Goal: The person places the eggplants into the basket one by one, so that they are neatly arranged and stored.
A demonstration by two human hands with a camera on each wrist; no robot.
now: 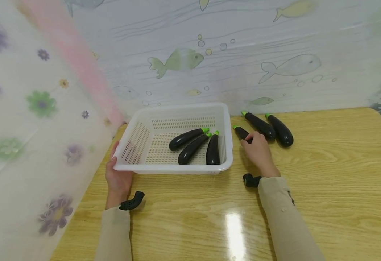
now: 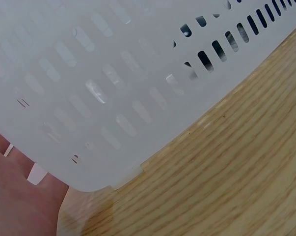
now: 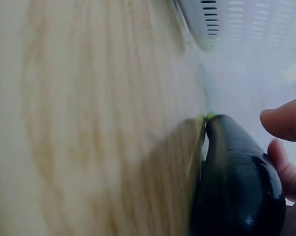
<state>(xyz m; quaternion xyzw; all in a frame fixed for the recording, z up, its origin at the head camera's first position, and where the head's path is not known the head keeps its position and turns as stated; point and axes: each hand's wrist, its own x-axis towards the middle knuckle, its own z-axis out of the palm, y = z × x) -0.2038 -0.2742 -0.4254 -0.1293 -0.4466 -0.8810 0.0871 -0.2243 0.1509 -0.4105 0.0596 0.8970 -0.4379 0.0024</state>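
A white perforated basket (image 1: 177,168) stands on the table with three dark eggplants inside, one (image 1: 213,150) near its right wall. My left hand (image 1: 118,179) grips the basket's left front corner, fingers outside the wall; in the left wrist view the hand (image 2: 25,191) shows beside the basket corner (image 2: 84,147). Right of the basket, my right hand (image 1: 259,152) is over an eggplant (image 1: 241,132) lying on the table. In the right wrist view one finger of the hand (image 3: 290,147) touches that eggplant (image 3: 238,187), while another digit stands clear of it.
Two more eggplants lie side by side behind and right of my right hand, one (image 1: 259,126) beside the other (image 1: 280,130). The wooden table (image 1: 190,210) meets a fish-patterned sheet (image 1: 236,83) at the back and a flowered sheet (image 1: 20,123) at the left.
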